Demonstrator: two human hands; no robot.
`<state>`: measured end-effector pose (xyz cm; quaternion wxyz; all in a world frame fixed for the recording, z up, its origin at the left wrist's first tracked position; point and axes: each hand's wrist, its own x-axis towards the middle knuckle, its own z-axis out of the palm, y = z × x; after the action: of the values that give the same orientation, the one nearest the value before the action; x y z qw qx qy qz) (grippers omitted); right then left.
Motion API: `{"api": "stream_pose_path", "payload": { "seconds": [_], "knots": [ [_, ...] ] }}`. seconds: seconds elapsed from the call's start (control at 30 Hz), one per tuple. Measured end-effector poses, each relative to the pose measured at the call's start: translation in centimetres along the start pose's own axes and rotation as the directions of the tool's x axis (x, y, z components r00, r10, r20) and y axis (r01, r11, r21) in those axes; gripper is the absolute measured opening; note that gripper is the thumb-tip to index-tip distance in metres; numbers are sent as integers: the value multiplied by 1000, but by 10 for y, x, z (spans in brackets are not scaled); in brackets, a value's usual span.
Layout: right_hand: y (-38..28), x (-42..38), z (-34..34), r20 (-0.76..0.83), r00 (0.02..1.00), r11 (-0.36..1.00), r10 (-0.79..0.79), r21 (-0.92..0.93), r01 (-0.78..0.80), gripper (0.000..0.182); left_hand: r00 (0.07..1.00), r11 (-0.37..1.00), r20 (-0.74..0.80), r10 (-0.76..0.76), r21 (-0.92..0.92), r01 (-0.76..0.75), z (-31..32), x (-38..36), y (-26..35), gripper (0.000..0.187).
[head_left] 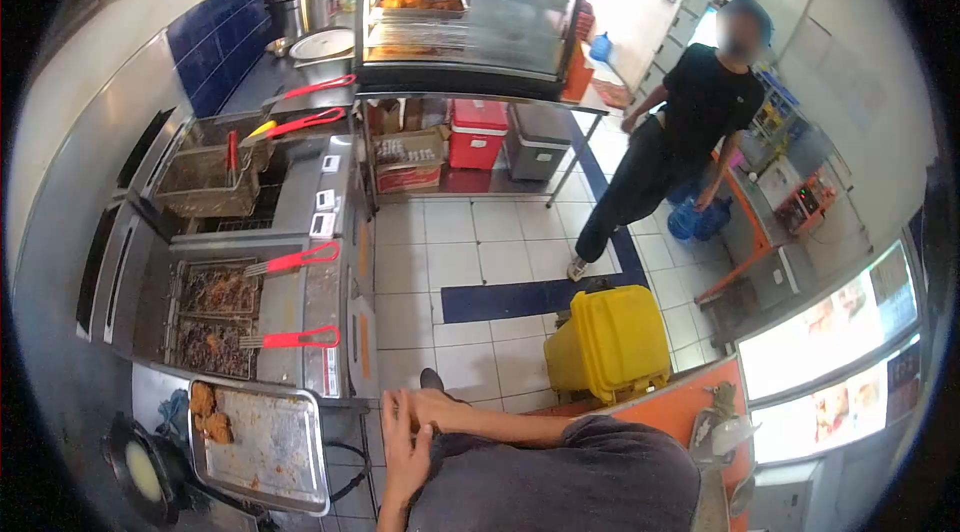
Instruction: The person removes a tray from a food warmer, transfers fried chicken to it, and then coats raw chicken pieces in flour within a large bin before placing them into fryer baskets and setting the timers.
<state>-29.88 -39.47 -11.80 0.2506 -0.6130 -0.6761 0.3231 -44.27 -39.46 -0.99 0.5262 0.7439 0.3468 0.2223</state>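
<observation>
My left hand is raised in front of my dark shirt, fingers stretched out, holding nothing that I can see. My right hand meets it from the right; its fingers are mostly hidden behind or against the left hand. Left of both hands lies a metal tray with several pieces of fried chicken at its far left corner. Beyond the tray, a fryer holds two baskets down in dark, bubbling oil, with red handles reaching over its front edge. Neither hand touches the tray or fryer.
A raised fryer basket sits farther back. A glass food warmer stands above a red cooler and a grey cooler. Another person stands at the right, behind a yellow bin. A dark pan is at lower left.
</observation>
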Motion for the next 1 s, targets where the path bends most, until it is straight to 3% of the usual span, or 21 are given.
{"api": "stream_pose_path", "payload": {
  "seconds": [0.07, 0.1, 0.17, 0.3, 0.43, 0.6, 0.7, 0.77, 0.87, 1.0],
  "knots": [
    [49, -13, 45, -92, 931, 935, -353, -46, 350, 50, 988, 952, 76, 132, 269, -148, 7, 5, 11, 51],
    [51, -23, 57, -27, 927, 927, -374, 2, 374, 50, 975, 947, 165, 148, 259, -187, 9, 9, 14, 47],
    [46, -43, 50, 122, 945, 951, -304, 101, 293, 50, 924, 935, 338, 180, 232, -267, 13, 19, 19, 42],
    [33, -57, 29, 286, 941, 977, -181, 164, 138, 50, 903, 961, 416, 110, 189, -204, 11, 27, 34, 38],
    [38, -47, 7, 353, 918, 977, -182, 173, 127, 50, 910, 940, 321, 263, 127, -316, 11, 32, 33, 39],
    [49, -48, -65, 392, 845, 931, -364, 160, 327, 50, 905, 907, 244, 347, 159, -391, 0, 41, 33, 44],
    [38, -27, -85, 497, 854, 983, -154, 163, 82, 50, 923, 903, 157, 351, 204, -378, -7, 42, 23, 45],
    [24, -6, -91, 577, 815, 981, 52, 122, -149, 49, 953, 931, 106, 284, 206, -301, -16, 36, 13, 41],
    [-4, 22, -108, 479, 867, 968, 135, 121, -218, 51, 985, 959, 45, 167, 223, -172, -27, 40, 7, 37],
    [5, 78, -95, 578, 816, 1000, 11, -25, 5, 51, 989, 967, -138, 48, 255, -11, -36, 60, 8, 28]
  ]
}}
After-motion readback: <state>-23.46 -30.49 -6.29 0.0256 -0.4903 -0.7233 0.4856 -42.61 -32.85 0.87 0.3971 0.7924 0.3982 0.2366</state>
